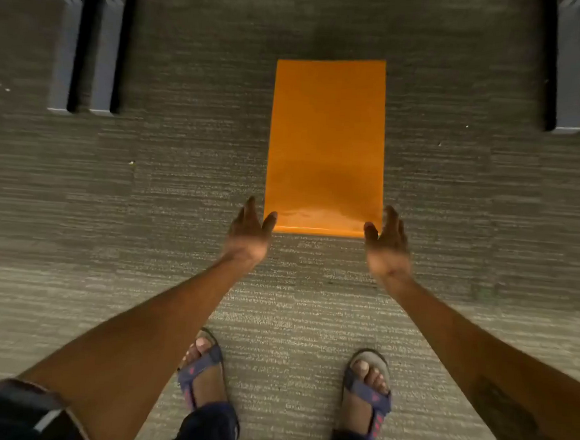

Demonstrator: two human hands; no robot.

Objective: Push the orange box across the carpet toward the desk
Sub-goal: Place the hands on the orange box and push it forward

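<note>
A long orange box (326, 143) lies on the grey carpet (145, 209), its length running away from me. My left hand (248, 232) is at the box's near left corner, fingers spread, thumb touching the near edge. My right hand (386, 243) mirrors it at the near right corner, thumb on the edge, fingers along the side. Neither hand wraps around the box. Both arms are stretched out forward.
Dark desk legs (87, 54) stand at the far left, and another dark leg (571, 74) at the far right, with carpet running between them beyond the box. My two sandalled feet (202, 371) are planted behind the hands.
</note>
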